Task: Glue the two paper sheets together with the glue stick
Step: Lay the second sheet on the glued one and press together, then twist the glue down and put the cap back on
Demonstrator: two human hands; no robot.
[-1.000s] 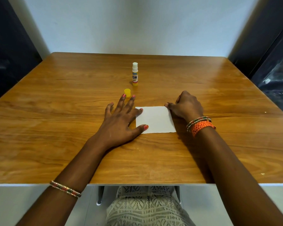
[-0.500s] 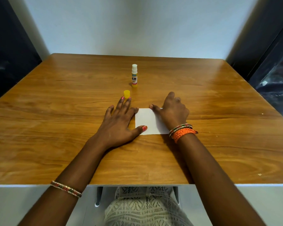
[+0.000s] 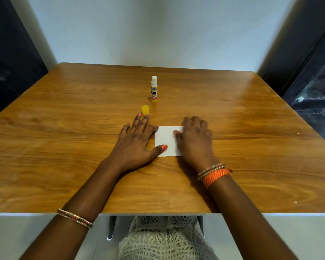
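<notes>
Sliding inward from the paper's [image 3: 165, 139] right edge, my right hand [image 3: 194, 137] now presses flat on it — left hand [image 3: 137, 141] spread, thumb pinning — sheets look joined, being smoothed.

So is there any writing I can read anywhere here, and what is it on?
"KIN": large dark letters on the label of the glue stick, standing upright and uncapped.
Small print on the blue band above and the lines below "KIN": too small and blurred to read.
Yellow cap, paper, table: no text visible.
</notes>
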